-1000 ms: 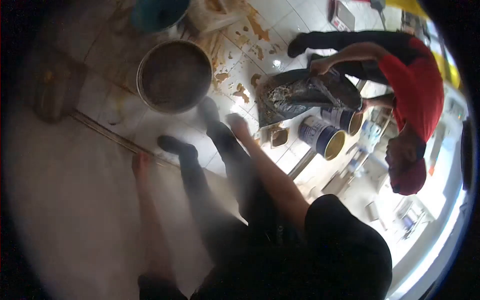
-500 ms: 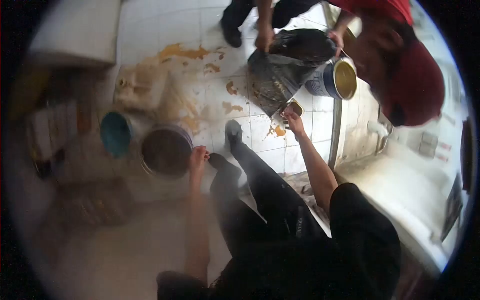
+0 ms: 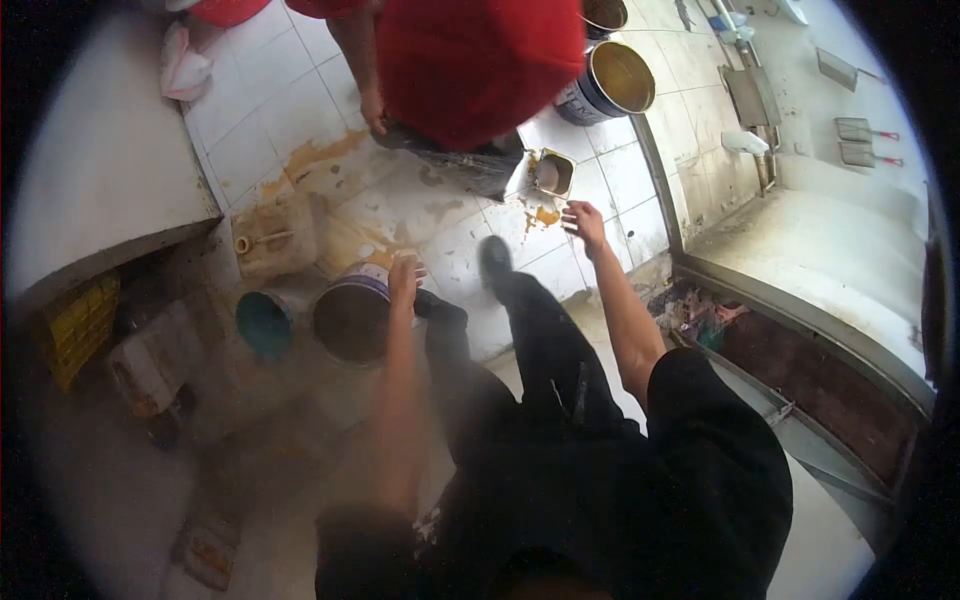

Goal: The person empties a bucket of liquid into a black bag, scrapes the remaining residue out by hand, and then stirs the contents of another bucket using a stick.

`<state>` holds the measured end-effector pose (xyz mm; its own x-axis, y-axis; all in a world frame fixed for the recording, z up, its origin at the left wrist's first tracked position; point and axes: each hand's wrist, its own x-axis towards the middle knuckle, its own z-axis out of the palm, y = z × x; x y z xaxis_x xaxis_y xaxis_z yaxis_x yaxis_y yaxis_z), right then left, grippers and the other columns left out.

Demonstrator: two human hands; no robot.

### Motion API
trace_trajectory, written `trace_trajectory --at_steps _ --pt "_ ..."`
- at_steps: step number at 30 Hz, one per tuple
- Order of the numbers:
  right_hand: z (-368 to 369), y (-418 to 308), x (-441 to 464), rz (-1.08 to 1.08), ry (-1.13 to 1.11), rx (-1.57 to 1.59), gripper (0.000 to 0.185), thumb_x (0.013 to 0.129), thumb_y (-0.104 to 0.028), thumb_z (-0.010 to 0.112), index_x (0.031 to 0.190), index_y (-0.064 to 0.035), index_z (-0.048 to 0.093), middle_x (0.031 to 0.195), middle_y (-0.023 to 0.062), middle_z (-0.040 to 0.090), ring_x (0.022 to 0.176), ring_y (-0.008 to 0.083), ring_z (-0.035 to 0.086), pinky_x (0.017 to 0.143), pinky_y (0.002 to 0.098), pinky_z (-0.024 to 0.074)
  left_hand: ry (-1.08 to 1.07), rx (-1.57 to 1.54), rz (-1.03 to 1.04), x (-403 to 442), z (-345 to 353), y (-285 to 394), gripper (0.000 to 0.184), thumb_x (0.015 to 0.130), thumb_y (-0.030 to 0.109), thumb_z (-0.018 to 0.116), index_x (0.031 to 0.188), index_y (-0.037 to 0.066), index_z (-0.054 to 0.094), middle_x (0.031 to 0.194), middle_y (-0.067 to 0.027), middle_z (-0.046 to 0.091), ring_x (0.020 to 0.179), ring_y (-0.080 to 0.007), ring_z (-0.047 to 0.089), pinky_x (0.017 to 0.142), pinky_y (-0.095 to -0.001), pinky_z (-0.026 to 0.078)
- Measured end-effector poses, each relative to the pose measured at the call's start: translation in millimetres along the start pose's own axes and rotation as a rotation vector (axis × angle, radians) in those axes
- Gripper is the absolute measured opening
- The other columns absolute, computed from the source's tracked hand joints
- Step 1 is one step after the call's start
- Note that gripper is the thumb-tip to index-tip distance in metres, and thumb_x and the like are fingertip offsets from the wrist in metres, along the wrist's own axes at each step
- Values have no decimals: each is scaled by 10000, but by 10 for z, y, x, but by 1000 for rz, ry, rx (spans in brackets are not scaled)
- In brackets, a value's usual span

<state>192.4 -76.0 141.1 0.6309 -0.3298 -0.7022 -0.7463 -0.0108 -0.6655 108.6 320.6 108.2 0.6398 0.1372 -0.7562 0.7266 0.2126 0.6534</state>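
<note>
My right hand [image 3: 585, 224] is held over the tiled floor with its fingers apart and nothing in it. Just beyond it stands a small square metal container [image 3: 569, 172]. Beside the rim of a large dark-mouthed bucket [image 3: 373, 275] is my left hand [image 3: 404, 282], fingers loosely extended and holding nothing I can see; whether it touches the rim I cannot tell. Across from me a person in a red cap [image 3: 480, 65] bends over a black plastic bag [image 3: 480, 168], mostly hidden by the cap.
A paint bucket [image 3: 568, 103] with a yellowish inside stands at the upper right. Near the left bucket are a teal-mouthed container [image 3: 264, 325] and a stained jerrycan [image 3: 275, 243]. Brown-orange spills [image 3: 325, 152] mark the tiles. Wire baskets [image 3: 857, 130] hang along the right wall.
My right hand has come away from the metal container and opened. The co-worker has bent lower, the bag now lower and mostly covered. My view has shifted.
</note>
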Motion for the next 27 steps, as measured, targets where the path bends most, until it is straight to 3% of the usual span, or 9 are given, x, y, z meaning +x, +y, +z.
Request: trace_trajectory --at_steps 9,13,14,17,19,22,24,25,27 --pt "-1608 -1042 347 -126 124 150 306 943 -235 484 1162 -29 538 1084 137 613 947 259 630 766 372 530 80 -119 -94 -185 197 -314 314 890 320 569 1093 80 550 908 -61 628 697 -124 607 593 -232 470" --pt "-2005 -1409 1070 -111 41 124 357 948 -283 493 1199 -30 515 1172 165 586 997 277 620 799 377 523 211 -221 -186 204 545 -363 228 897 229 503 1035 59 566 878 -62 609 764 -160 594 620 -261 477" --pt "-2046 -1458 1261 -96 17 108 356 950 -284 488 1199 -31 514 1170 164 586 1001 276 617 803 376 522 131 -390 -118 445 544 -639 244 898 248 507 1040 60 567 915 -65 610 810 -166 594 631 -269 478" --pt "-2362 -1437 1749 -84 -138 -13 371 944 -311 503 1200 -43 516 1160 153 590 997 263 615 793 370 524 317 -480 90 387 1484 -519 285 903 296 509 1085 82 556 1004 -53 606 893 -173 594 713 -296 475" --pt "-2309 -1663 2226 -109 -265 -71 397 927 -340 532 1200 -51 516 1153 144 592 983 247 617 772 359 524 418 -481 -8 556 2045 -444 317 900 327 509 1119 100 540 1006 -36 607 901 -170 598 769 -303 460" --pt "-2419 -1836 2687 -88 -377 -181 444 898 -379 574 1205 -66 508 1135 124 599 963 226 620 743 334 518 439 -571 160 275 3088 -166 359 862 342 552 1136 111 534 982 -32 614 876 -159 600 756 -301 460" --pt "-2526 -1928 3042 -104 -430 -274 441 890 -385 587 1199 -81 508 1102 104 608 942 220 622 733 322 515 433 -634 42 178 3627 -2 270 861 310 544 996 78 578 913 -57 610 856 -180 593 763 -330 466" --pt "-2498 -2014 3111 -122 -442 -287 316 911 -352 562 1080 -86 547 842 -2 579 745 100 584 588 228 463 435 -330 85 93 3825 100 233 906 253 498 1018 63 574 820 -15 617 739 -127 597 663 -267 484" --pt "-2460 -2163 3064 -167 -460 -282 308 899 -369 577 1031 -92 554 757 -23 528 687 88 554 550 219 446 392 -464 183 114 4221 -74 231 915 293 524 930 70 581 765 -13 596 679 -108 562 582 -258 452"
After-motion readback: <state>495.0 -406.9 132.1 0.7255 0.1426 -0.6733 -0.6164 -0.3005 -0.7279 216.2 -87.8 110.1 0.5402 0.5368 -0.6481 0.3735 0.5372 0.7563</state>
